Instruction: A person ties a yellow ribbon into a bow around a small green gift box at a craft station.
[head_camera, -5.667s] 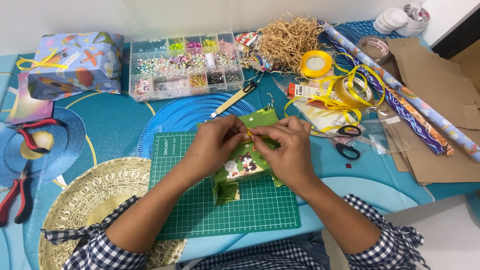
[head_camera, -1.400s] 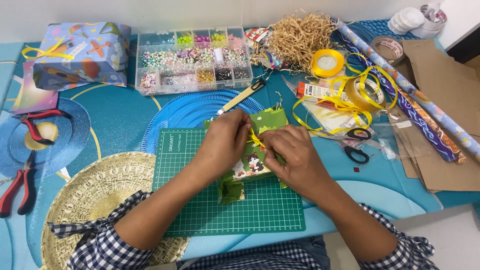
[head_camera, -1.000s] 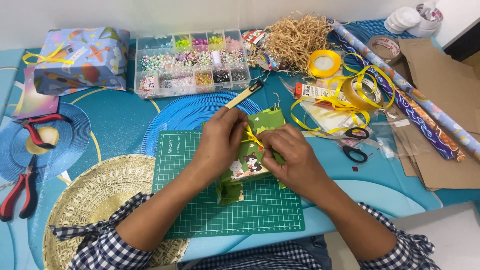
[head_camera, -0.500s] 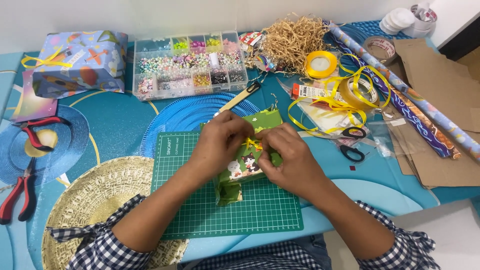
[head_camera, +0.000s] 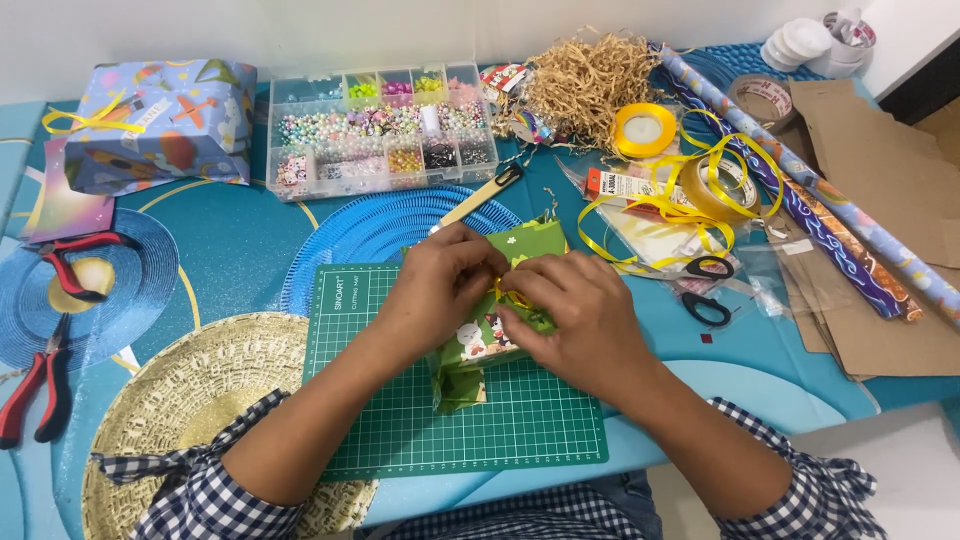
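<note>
Pinching yellow ribbon (head_camera: 513, 297) on a green package (head_camera: 487, 335), left hand (head_camera: 440, 290) and right hand (head_camera: 575, 315).

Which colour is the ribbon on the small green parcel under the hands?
Yellow: the ribbon crosses the green parcel, seen in the head view.

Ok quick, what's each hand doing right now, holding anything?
Left hand: closed, pinching the thin yellow ribbon on the small green paper-wrapped package.
Right hand: closed on the same ribbon, resting on the package.
</note>
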